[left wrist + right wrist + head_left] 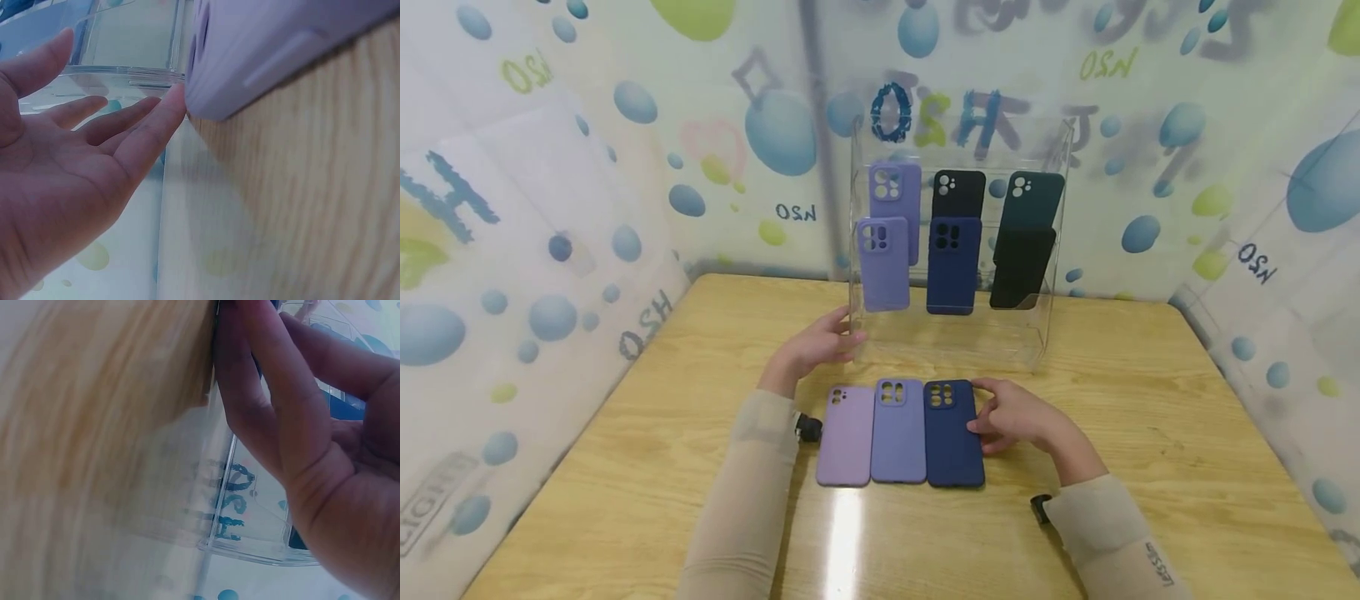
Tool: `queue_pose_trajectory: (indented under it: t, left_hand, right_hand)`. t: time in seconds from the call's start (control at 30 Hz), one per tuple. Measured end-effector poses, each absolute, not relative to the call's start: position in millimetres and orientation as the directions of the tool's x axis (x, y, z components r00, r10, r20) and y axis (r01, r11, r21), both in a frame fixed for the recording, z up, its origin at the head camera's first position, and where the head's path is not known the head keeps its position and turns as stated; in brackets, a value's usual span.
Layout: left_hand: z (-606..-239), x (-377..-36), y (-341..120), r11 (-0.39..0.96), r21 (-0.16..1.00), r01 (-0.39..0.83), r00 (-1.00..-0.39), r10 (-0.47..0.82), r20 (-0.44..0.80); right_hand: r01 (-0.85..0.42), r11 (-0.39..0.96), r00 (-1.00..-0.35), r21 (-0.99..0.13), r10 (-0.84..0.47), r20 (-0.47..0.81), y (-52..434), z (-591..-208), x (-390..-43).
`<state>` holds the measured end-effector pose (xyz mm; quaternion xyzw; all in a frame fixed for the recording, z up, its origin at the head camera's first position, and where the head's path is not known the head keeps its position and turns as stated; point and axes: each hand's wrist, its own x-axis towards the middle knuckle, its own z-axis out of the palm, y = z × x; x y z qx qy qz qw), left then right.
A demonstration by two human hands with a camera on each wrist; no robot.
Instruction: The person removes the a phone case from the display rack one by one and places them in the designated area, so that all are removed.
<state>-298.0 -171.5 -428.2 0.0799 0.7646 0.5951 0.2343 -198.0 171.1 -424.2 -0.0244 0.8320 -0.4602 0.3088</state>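
Three phone cases lie flat side by side on the wooden table (pixel 1150 417): a pale purple one (pixel 846 437), a lavender one (pixel 898 433) and a navy one (pixel 951 437). My right hand (pixel 1011 414) rests beside the navy case, its relaxed fingers (pixel 250 394) touching that case's right edge. My left hand (pixel 823 342) is held flat with straight fingers (pixel 144 125) against the front left corner of a clear acrylic display rack (pixel 955 342). In the left wrist view, a purple case (pixel 262 50) lies close to the fingertips.
The rack holds several upright cases: two lilac (pixel 883 262), a black and a navy (pixel 953 267), a dark green and a black (pixel 1022 267). Printed bubble-pattern sheets wall in the table on three sides. A dark cable end (pixel 808 427) lies by my left wrist.
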Motion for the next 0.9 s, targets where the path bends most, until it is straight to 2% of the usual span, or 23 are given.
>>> queue_pose_trajectory:
  t: [0.9]
  left_hand:
    - [-428,-298,-172,0.278,0.949,-0.147,-0.873,0.414,-0.256]
  right_hand:
    - [0.161,0.682,-0.806,-0.713,-0.326,-0.494,168,-405,-190]
